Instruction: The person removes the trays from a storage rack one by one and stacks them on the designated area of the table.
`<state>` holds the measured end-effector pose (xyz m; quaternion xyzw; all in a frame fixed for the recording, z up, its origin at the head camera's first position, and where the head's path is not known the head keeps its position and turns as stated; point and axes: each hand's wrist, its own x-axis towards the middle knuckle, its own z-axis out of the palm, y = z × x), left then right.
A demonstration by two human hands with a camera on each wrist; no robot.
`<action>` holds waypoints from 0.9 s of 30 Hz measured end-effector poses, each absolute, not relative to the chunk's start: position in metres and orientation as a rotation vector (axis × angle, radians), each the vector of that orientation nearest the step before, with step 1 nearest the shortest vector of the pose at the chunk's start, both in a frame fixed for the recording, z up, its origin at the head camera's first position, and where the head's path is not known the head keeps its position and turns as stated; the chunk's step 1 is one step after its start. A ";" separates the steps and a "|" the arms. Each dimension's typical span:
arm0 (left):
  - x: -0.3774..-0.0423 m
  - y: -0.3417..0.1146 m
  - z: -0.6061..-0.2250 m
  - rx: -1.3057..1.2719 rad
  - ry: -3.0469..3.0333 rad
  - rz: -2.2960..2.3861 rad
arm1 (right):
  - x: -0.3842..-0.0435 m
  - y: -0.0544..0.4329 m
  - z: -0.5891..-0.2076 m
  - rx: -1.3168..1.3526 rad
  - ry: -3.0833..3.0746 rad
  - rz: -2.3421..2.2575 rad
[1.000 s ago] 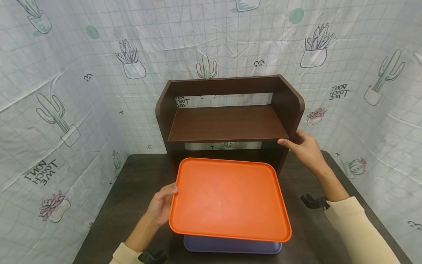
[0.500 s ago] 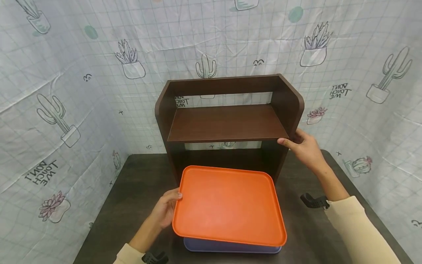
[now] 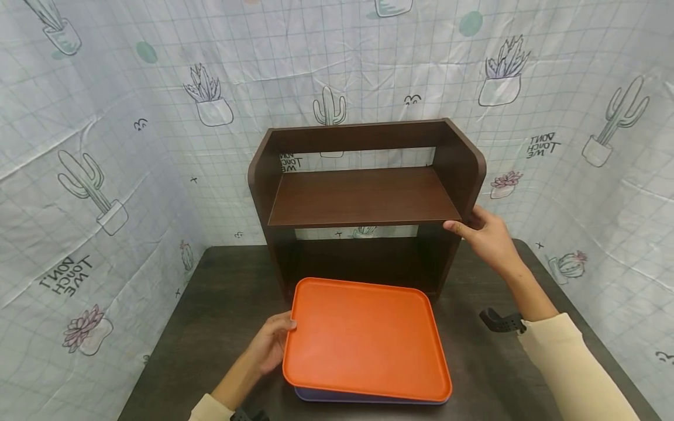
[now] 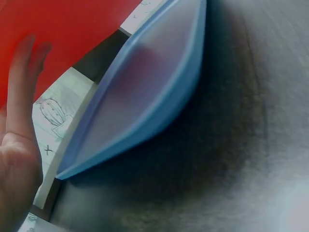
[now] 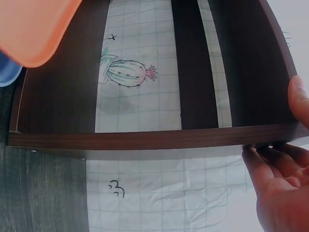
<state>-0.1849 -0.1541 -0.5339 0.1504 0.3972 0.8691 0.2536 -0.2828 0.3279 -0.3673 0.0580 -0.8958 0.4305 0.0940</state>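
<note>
An orange tray (image 3: 365, 339) is held by my left hand (image 3: 272, 345) at its left edge, thumb on top; in the left wrist view the fingers (image 4: 20, 92) reach under it. Below the orange tray lies a blue-purple tray (image 3: 368, 397), mostly covered in the head view; in the left wrist view a gap separates the two. My right hand (image 3: 487, 238) grips the right side panel of a dark brown two-tier shelf (image 3: 363, 196), with the thumb at the middle board's front corner and the fingers behind the panel.
The shelf stands at the back of a dark wooden table (image 3: 221, 298), its lower tier just behind the orange tray. A white grid-patterned cloth (image 3: 158, 105) with cactus drawings hangs round the back and sides.
My left hand has lowered the orange tray toward me, over the blue-purple tray, covering more of it. More of the shelf's lower tier now shows. My right hand has stayed still.
</note>
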 end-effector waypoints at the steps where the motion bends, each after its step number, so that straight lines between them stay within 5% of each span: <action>1: -0.185 -0.154 -0.535 0.398 1.083 2.360 | -0.283 0.328 -0.367 0.173 -2.656 1.279; 27: -0.179 -0.145 -0.544 0.135 1.151 2.287 | -0.286 0.330 -0.365 0.170 -2.674 1.302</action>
